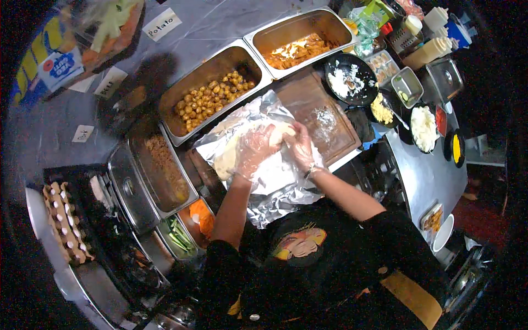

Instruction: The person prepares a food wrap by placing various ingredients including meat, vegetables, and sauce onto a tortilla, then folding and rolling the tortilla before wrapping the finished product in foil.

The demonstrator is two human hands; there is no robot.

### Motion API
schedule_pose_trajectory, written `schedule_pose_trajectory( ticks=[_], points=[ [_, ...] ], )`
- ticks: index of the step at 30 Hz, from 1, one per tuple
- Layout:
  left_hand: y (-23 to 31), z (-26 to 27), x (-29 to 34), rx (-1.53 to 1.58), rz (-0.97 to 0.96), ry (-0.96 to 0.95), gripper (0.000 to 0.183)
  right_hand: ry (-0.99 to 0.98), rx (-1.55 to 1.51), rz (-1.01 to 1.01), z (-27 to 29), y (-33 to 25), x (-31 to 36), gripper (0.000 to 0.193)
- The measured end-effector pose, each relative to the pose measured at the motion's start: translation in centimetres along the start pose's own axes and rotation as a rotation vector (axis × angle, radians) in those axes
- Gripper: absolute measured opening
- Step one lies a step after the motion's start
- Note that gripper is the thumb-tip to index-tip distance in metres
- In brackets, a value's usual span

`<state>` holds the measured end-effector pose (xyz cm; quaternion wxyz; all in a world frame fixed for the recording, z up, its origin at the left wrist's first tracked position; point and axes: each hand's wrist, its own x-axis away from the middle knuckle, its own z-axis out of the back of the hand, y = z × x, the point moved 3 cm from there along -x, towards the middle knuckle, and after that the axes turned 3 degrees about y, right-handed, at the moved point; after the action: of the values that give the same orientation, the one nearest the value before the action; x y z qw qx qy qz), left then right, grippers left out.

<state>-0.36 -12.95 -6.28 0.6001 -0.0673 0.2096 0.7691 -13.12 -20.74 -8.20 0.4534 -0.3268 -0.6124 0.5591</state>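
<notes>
A pale, soft flatbread (224, 166) lies on a crumpled sheet of aluminium foil (280, 204), folded into a thick roll at its right end. Both my hands wear clear plastic gloves. My left hand (254, 149) presses over the middle of the roll with its fingers bent round it. At the right end, my right hand (301, 147) pinches the bread's edge between thumb and fingers. Whatever the flatbread encloses is hidden. Beneath the foil is a brown cutting board (338, 124), with a whitish smear on its bare right part.
Beyond the board stand steel pans of small browned potatoes (212, 102) and reddish-orange stew (301, 55). A pan of minced meat (168, 165) is at left. Black bowls (352, 102) of chopped toppings and squeeze bottles (429, 54) crowd the right. An egg tray (66, 220) sits far left.
</notes>
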Motion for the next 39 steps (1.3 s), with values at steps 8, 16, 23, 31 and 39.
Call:
schedule_pose_trajectory(
  ticks=[8,16,23,31,39],
  points=[
    [0.0,0.5,-0.6,0.177,0.124,-0.300,0.056,-0.167,0.212,0.173,-2.1,-1.0,0.3,0.053],
    [0.9,2.3,-1.1,0.089,-0.019,-0.065,0.037,-0.249,0.326,0.374,-2.5,-1.7,-1.1,0.042],
    [0.0,1.1,-0.8,0.170,0.151,-0.135,0.059,-0.498,0.670,0.703,-1.9,-6.5,-1.0,0.064],
    [-1.3,2.6,-1.5,0.352,0.119,-0.300,0.119,-0.878,0.987,0.812,-3.4,-5.6,-3.1,0.084],
    [-0.9,5.5,1.4,-0.081,0.250,-0.301,0.105,-0.837,1.104,0.920,-2.9,-3.3,-4.2,0.080]
  ],
)
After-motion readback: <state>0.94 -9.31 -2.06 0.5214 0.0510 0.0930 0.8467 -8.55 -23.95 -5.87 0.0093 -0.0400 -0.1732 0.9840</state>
